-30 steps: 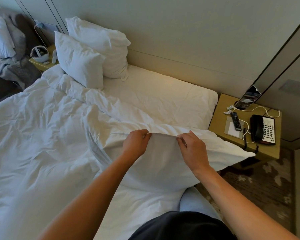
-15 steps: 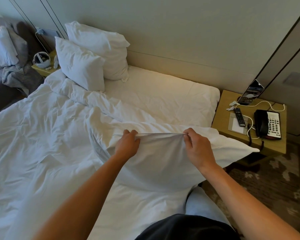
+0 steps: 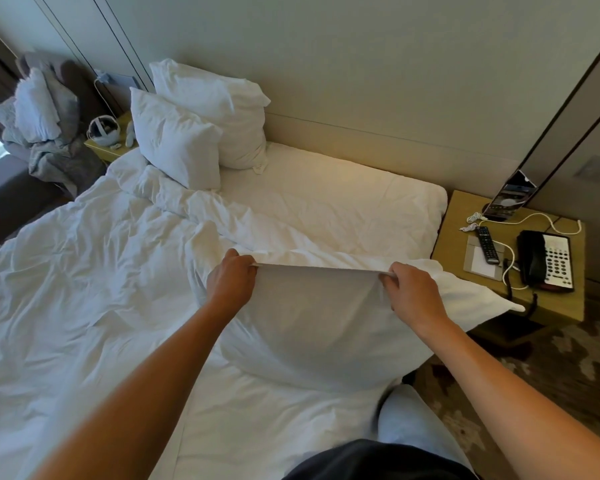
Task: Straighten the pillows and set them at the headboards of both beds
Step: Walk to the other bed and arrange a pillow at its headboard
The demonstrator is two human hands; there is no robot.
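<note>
The left hand (image 3: 230,280) and right hand (image 3: 410,295) each pinch the upper edge of a white pillow (image 3: 312,323), fingers curled round the fabric and pulling it taut between them. The pillow lies on the bed (image 3: 84,289) near its right side, well apart from two pillows (image 3: 187,133) propped against the headboard (image 3: 378,147).

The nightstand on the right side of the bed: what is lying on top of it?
On the nightstand lie a black telephone, a remote control on a notepad, white cables and a leaning phone. The held pillow hides its near corner.
</note>
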